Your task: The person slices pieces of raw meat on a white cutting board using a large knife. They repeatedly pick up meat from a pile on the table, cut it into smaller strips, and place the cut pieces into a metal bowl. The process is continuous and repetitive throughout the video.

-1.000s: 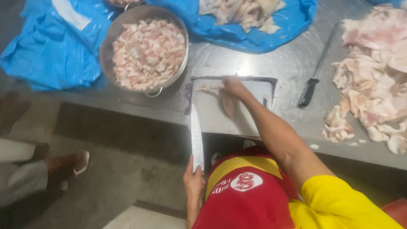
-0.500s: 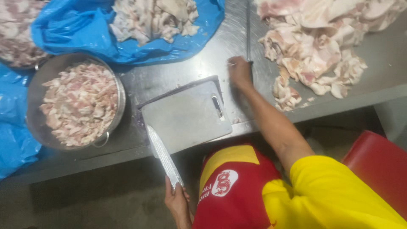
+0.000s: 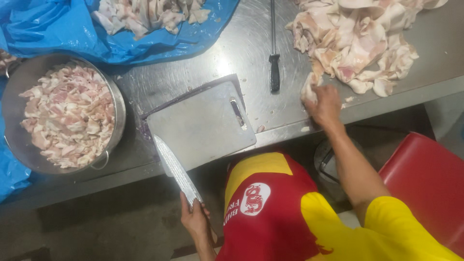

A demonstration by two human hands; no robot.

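This looks like a meat-preparation area, a butcher's or commercial kitchen. A bare stainless-steel counter (image 3: 241,43) carries a large heap of raw pale-pink meat pieces (image 3: 360,41), a round metal basin of cut meat (image 3: 67,113), a grey plastic cutting board (image 3: 200,125), crumpled blue plastic sheeting (image 3: 58,29) and a black-handled sharpening steel (image 3: 274,53).

I see my left hand (image 3: 195,222) closed on a silvery knife (image 3: 176,170) with a dotted blade pattern. The cutting board (image 3: 200,126) is pale grey on a dull steel-grey table (image 3: 251,38). My right hand (image 3: 324,104) touches pink-and-white meat (image 3: 360,43). The far-left sheet (image 3: 53,29) is bright blue. The left bowl (image 3: 118,108) is grey metal. My shirt (image 3: 270,212) is red and yellow.
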